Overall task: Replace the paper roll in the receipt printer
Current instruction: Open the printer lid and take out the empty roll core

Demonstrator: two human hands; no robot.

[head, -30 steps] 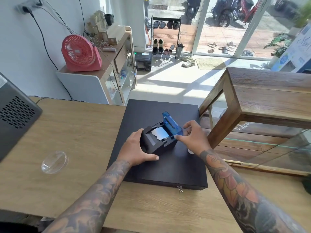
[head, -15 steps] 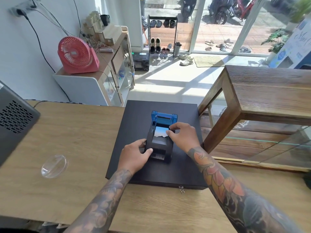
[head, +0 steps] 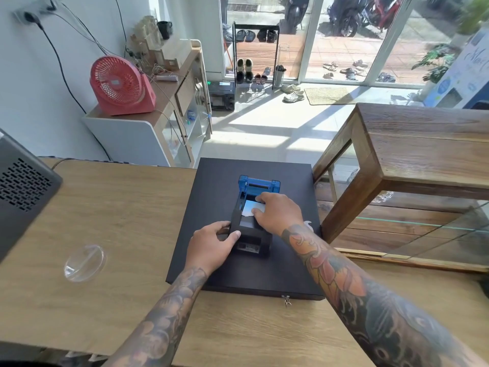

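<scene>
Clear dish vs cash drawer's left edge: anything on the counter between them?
Nothing. In the head view, only bare wooden counter runs from the clear dish to the black cash drawer.

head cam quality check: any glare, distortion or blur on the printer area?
Head view: hard sunlight through the glass doors blows out the floor; wide-angle bending at the edges; printer, paper and both hands, left and right, evenly lit and sharp.

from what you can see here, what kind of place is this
Likely a small shop's checkout counter: a receipt printer sits on a black cash drawer with a key, beside a glass display case, and glass doors face the street.
</scene>
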